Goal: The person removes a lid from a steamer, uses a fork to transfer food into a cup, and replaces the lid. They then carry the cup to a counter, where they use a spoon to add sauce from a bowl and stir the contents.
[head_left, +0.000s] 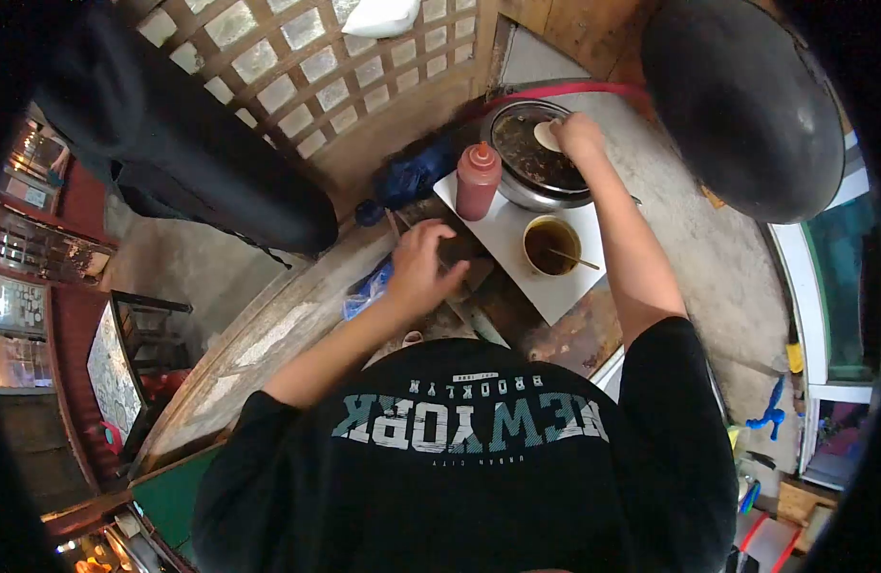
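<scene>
My right hand (581,140) is closed on a pale, rounded, flat piece (547,136), whose kind I cannot make out. It is at the right side of a round metal pot (541,198), over the dark contents. My left hand (421,269) hangs in the air with thumb and fingers apart, holding nothing. Nearest to it stands a red squeeze bottle (478,183), upright on a white board (561,298). A round tub (552,246) of brown sauce with a thin stick or spoon handle (579,260) in it sits on the same board, below the pot.
A big dark wok-like bowl (746,110) rises at the upper right. On the left a long black bag or cover (192,143) stands before a wooden lattice (307,62). Blue plastic bags (417,177) lie beyond my left hand. A blue hook-like item (770,411) hangs at the right.
</scene>
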Demonstrator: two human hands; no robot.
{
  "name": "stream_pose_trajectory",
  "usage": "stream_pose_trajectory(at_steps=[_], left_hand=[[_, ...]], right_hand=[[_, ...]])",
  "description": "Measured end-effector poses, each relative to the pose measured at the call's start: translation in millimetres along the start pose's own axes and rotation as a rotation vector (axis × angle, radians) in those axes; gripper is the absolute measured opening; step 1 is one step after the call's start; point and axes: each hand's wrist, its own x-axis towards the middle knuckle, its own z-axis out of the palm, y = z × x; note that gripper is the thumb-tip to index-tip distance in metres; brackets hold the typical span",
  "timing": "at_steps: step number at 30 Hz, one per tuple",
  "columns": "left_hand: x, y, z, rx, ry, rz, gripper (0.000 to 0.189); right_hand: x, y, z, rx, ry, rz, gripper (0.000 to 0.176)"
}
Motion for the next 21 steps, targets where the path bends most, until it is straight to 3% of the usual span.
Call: stream_pose_trajectory(at_steps=[6,11,16,18,21], left_hand=[[-32,-36,-39,-0.100,-0.097,-0.151,0.023],[-26,-40,-35,-0.202,-0.299,0.002,0.018],[5,-9,-9,-0.267,-0.437,0.228,0.018],[20,12,12,-0.231,-0.439,0.343,0.018],[41,52,41,-0.216,-0.420,0.431,0.029]], right_hand=[[-40,-14,-63,-0.031,0.126,-0.066,0.033],[-153,-19,-141,0.081,0.156,0.015,0.034],[-261,37,-179,0.196,0.336,0.284,0.037],[-293,70,-180,0.199,0.349,0.480,0.039],[-329,145,-146,-0.002,0.358,0.557,0.039]])
